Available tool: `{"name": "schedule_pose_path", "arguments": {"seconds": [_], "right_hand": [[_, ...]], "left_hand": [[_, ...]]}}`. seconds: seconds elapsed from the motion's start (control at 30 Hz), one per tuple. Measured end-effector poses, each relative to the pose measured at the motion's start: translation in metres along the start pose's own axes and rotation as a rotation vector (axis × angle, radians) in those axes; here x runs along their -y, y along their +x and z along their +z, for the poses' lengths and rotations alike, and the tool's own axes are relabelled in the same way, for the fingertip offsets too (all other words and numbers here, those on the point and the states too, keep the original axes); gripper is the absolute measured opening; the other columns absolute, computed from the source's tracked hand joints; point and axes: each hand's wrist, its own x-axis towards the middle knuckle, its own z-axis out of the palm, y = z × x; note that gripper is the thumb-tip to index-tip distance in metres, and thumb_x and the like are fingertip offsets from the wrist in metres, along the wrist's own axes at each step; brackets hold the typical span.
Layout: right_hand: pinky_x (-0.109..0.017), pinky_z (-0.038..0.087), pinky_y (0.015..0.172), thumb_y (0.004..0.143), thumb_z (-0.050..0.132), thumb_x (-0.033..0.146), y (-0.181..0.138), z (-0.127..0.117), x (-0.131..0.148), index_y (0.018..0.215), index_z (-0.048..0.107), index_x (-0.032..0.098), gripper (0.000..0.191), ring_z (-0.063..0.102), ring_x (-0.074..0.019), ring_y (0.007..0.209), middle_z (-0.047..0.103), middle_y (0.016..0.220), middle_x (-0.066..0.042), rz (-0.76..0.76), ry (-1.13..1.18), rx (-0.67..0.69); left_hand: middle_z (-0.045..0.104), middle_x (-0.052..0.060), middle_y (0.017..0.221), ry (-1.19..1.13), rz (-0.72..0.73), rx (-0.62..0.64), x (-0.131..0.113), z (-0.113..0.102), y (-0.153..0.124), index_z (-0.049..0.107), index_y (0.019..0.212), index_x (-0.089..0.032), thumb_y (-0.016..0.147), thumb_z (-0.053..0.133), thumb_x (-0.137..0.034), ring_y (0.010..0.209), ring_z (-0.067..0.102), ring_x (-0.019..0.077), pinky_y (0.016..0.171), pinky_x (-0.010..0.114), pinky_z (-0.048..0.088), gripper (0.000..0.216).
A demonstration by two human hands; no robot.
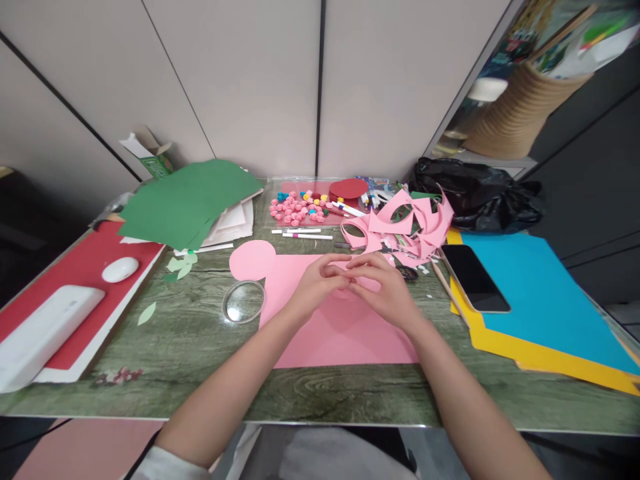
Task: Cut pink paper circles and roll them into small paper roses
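Note:
My left hand [320,279] and my right hand [383,285] meet fingertip to fingertip over a pink paper sheet [340,333] in the middle of the table. Both hands have curled fingers pinched together around something small and pink that I cannot make out. A pink paper circle [251,259] lies at the sheet's upper left corner. A clear round lid [243,301] rests just left of the sheet, close to my left wrist.
Pink paper scraps [410,223], markers [305,233] and small pompoms [295,208] lie behind the hands. A phone [473,277] rests on blue [545,293] and yellow paper at right. Green paper [187,200], a white mouse [120,269] and a red mat [75,280] sit at left.

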Motion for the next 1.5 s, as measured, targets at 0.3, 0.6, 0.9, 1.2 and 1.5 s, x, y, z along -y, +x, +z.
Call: {"name": "schedule_pose_path", "arguments": {"seconds": [0.3,0.6,0.9,1.2,1.5], "right_hand": [[-0.039,0.043,0.085,0.077,0.062,0.013,0.0004,0.0039,-0.0016,0.083,0.064,0.025,0.013,0.055,-0.0215,0.095,0.061,0.093,-0.003,0.046,-0.018,-0.043],[-0.037,0.042,0.080,0.073,0.063,0.011,0.0013,0.0075,0.0026,0.071,0.053,0.022,0.016,0.055,-0.0210,0.088,0.058,0.083,-0.001,0.111,0.030,-0.090],[-0.036,0.043,0.079,0.075,0.065,0.012,0.0018,0.0013,0.0024,0.079,0.065,0.024,0.012,0.056,-0.0198,0.085,0.067,0.082,-0.001,0.064,0.026,-0.045],[-0.037,0.045,0.083,0.077,0.062,0.012,-0.0018,0.0032,0.0017,0.101,0.064,0.028,0.029,0.057,-0.0205,0.094,0.068,0.093,-0.001,0.116,0.088,-0.055],[-0.036,0.044,0.082,0.074,0.062,0.007,-0.0017,0.0068,0.0024,0.111,0.056,0.027,0.043,0.056,-0.0191,0.085,0.064,0.083,0.001,0.145,0.073,-0.098]], "left_hand": [[0.067,0.003,0.075,-0.026,0.050,0.007,0.0017,0.0020,0.0000,0.059,0.104,-0.016,0.067,0.062,-0.012,0.075,0.064,0.0162,0.074,0.029,0.046,0.037],[0.067,0.004,0.079,-0.051,0.055,0.018,0.0042,0.0063,-0.0014,0.060,0.104,-0.015,0.068,0.063,-0.012,0.080,0.063,0.0164,0.074,0.028,0.046,0.036],[0.066,0.000,0.068,0.007,0.025,-0.054,-0.0012,0.0025,-0.0008,0.058,0.101,-0.014,0.064,0.062,-0.010,0.068,0.062,0.0131,0.069,0.025,0.045,0.038],[0.066,0.002,0.074,0.072,0.074,-0.006,-0.0012,0.0000,0.0004,0.058,0.102,-0.014,0.067,0.060,-0.010,0.077,0.063,0.0156,0.073,0.027,0.046,0.035],[0.067,0.003,0.076,-0.047,0.059,0.027,0.0046,0.0026,0.0009,0.059,0.104,-0.015,0.068,0.061,-0.010,0.083,0.063,0.0173,0.078,0.030,0.046,0.036]]}}
